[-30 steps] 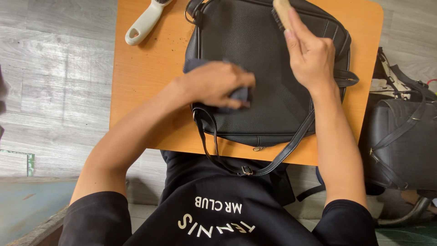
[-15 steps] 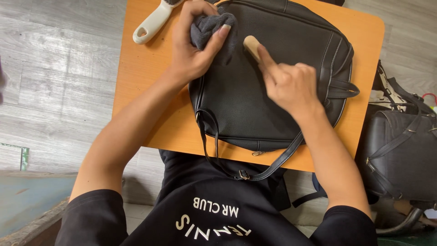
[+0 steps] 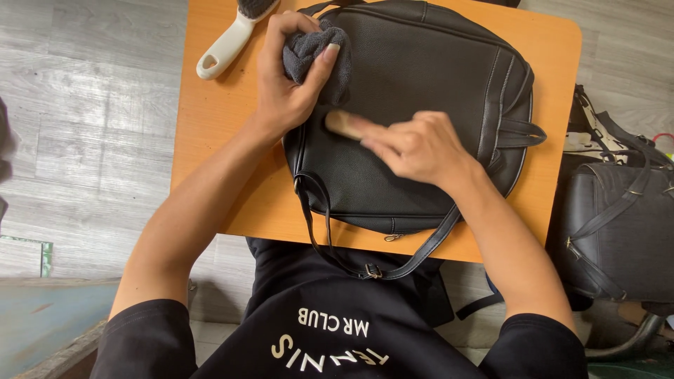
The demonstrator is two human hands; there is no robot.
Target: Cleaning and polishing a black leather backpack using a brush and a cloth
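The black bag [image 3: 421, 105] lies flat on the orange table [image 3: 217, 140]. The left hand [image 3: 284, 84] squeezes a dark cloth [image 3: 316, 52], fingers shut on it. The right hand [image 3: 414, 144] grips a small wooden brush [image 3: 342, 124], rubbing the bag under its fingers. It looks like the brushing step, calling for steady strokes

Feed bright, even, soft daylight; I see no hard glare. Orange table [image 3: 210, 161] evenly lit, colours saturated. Black bag [image 3: 414, 91] shows faint sheen along upper panel, grain readable. My right hand [image 3: 414, 144] smeared by motion blur, fingers and wooden brush [image 3: 342, 123] soft. Left hand [image 3: 288, 77] sharper, casts soft shadow onto table. Floor planks bend slightly at frame edges. Lower left corner darker.
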